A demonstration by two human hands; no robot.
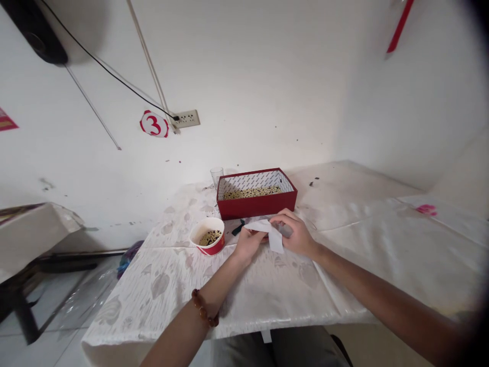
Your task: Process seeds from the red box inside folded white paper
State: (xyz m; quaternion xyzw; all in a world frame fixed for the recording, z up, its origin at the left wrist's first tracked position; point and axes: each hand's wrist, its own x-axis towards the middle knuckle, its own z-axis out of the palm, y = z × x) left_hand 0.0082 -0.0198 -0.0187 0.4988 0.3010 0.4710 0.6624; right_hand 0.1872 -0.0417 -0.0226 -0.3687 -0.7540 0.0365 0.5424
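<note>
A folded white piece of paper or tissue is held between my two hands above the table's front half. My left hand pinches its left end, with a small reddish item partly hidden under the paper by the fingers. My right hand grips the paper's right side with bent fingers. Just beyond the hands stands an open dark red box, its patterned white inside holding many small pale and dark pieces. To the left is a red and white paper bowl with similar small pieces in it.
A clear glass stands behind the box at its left corner. A small dark strip lies between bowl and box. The patterned white tablecloth hangs over the front edge. On the wall is a socket with a black cable.
</note>
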